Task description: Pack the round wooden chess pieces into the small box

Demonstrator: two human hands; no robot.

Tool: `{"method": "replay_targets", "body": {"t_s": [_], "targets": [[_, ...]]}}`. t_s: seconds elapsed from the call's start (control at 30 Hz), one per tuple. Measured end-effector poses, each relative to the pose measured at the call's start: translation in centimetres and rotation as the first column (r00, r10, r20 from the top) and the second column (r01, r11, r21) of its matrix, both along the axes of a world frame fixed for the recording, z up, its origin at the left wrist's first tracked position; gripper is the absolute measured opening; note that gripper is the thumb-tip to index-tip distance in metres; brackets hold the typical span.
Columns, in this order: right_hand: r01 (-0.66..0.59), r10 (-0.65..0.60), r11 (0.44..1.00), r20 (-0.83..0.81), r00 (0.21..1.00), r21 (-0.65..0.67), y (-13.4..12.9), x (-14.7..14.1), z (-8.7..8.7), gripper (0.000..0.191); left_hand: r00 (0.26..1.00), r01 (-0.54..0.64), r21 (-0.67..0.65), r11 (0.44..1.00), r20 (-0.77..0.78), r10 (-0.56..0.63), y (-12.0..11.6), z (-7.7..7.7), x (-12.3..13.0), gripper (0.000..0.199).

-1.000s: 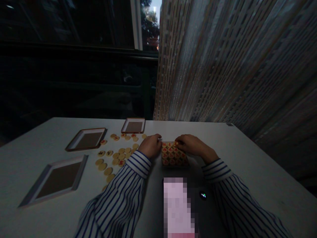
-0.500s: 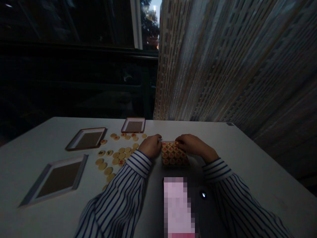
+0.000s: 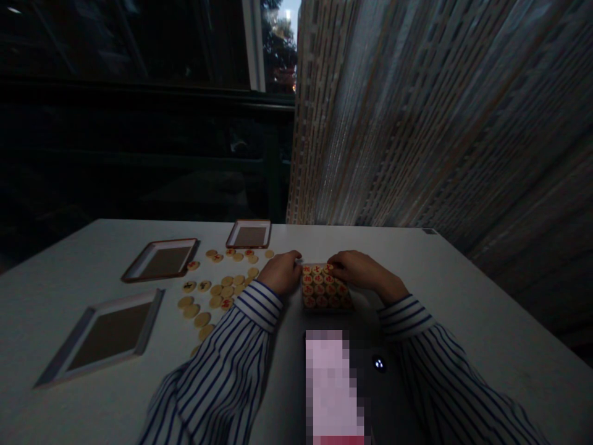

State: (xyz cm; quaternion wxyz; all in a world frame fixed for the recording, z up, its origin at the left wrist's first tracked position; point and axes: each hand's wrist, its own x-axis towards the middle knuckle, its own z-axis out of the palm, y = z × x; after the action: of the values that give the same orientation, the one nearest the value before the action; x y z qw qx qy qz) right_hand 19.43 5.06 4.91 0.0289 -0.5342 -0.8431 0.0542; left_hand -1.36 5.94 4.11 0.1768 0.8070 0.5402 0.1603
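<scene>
A small box point(image 3: 328, 309) stands in front of me, filled with rows of round wooden Chinese chess pieces point(image 3: 319, 288) marked with red characters. My left hand point(image 3: 282, 272) is curled against the box's left side, its fingers partly hidden. At the far right corner of the box, the fingers of my right hand point(image 3: 356, 269) are pinched on a red-marked chess piece point(image 3: 329, 269) in the back row. Left of my left forearm, more loose chess pieces point(image 3: 227, 291) lie scattered, several of them blank side up and a few showing red or black characters.
On the white table point(image 3: 463, 296) lie a shallow open tray point(image 3: 157, 262), a smaller one point(image 3: 249, 235) at the back, and a larger pale tray point(image 3: 109, 330) at the left. A phone point(image 3: 333, 383) with a blurred screen rests near me on a dark surface. A string curtain point(image 3: 370, 111) hangs behind.
Almost nothing differs. Both hands stay at the box in the same pose; the whole view has shifted very slightly.
</scene>
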Motion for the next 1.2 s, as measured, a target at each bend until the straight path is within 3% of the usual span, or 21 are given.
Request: {"method": "replay_targets", "body": {"t_s": [1.2], "targets": [[-0.068, 0.066, 0.997, 0.056, 0.996, 0.038, -0.11, -0.33, 0.07, 0.026, 1.000, 0.020, 0.022, 1.000, 0.006, -0.020, 0.04, -0.10, -0.07, 0.035]]}}
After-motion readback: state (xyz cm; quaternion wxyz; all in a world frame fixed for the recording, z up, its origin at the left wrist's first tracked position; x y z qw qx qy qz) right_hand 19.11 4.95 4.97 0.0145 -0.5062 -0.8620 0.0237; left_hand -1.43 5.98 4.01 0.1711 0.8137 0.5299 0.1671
